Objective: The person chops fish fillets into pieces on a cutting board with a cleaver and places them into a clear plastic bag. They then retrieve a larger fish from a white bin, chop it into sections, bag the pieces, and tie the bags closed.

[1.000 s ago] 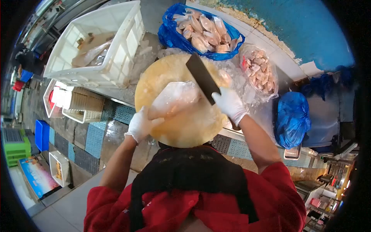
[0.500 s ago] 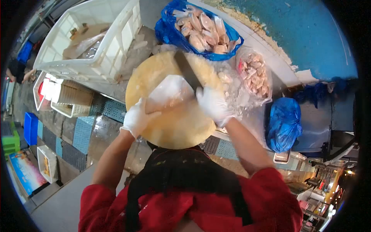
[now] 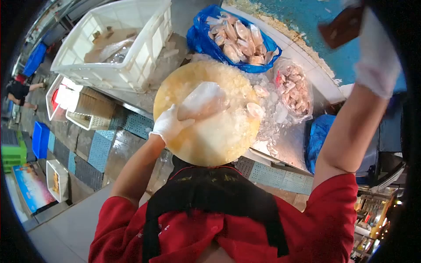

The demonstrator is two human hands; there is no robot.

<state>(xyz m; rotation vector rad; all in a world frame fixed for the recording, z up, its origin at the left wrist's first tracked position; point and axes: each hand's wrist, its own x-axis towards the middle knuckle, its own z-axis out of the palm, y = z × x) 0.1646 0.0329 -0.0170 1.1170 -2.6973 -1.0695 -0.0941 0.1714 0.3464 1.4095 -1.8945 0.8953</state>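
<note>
**Left hand (image 3: 170, 123) steadies a pale slab (image 3: 204, 100); right hand (image 3: 375, 59) is raised**

In the head view, a white crate (image 3: 105, 72) stands toward the left end of the counter (image 3: 293, 142), with a whole fish (image 3: 113, 50) and cloudy ice inside. By the far edge sits an open blue bag (image 3: 195, 41) heaped with pale cut pieces (image 3: 243, 39). A clear bag (image 3: 309, 105) of smaller pinkish chunks (image 3: 293, 87) lies right of it, beside loose crushed ice (image 3: 274, 118). Toward the right end is another blue bag (image 3: 316, 138), partly behind the right arm; its contents are hidden.

The slab lies on a round chopping board (image 3: 210, 140) reaching over the counter's near edge. A small cut piece (image 3: 254, 110) rests at the board's right rim.

The left fingers, in a white glove, are clamped on the slab's left end, the thumb spread along its near side. The right hand, also gloved, is lifted near the upper right corner of the view, its fingers closed on a blurred brown cleaver (image 3: 340, 27); the fingertips are hard to make out.
</note>
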